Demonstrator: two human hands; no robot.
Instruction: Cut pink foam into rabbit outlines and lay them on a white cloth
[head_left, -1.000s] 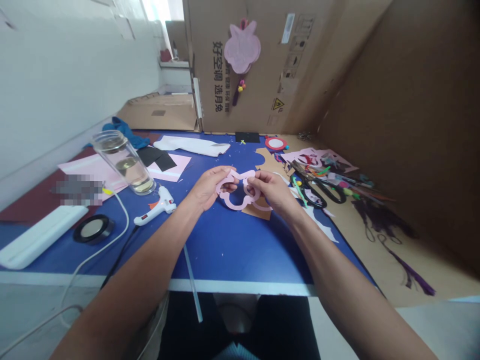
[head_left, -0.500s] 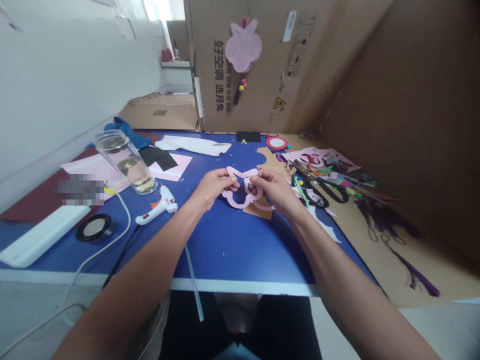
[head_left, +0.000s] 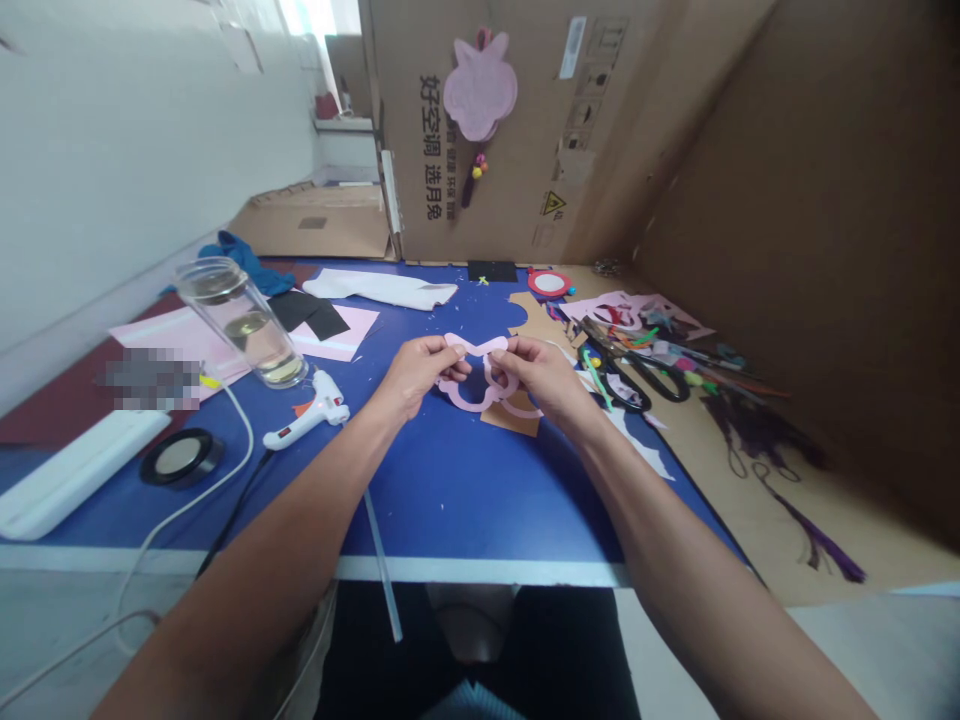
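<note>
Room: open blue table between my wrists and its near edge.
Arms: both forearms reach forward, wrists turned inward.
Left hand: closed, pinching the pink cutout.
Right hand: closed, pinching the same piece.
Cutout: held between my hands, over a brown card.
Nearby: glue gun left of my left wrist; scissors right of my right hand.

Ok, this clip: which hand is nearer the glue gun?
Left. The left hand is to the right of the glue gun in view, not touching it; the right hand is farther away, on the far side of the pink cutout.
</note>
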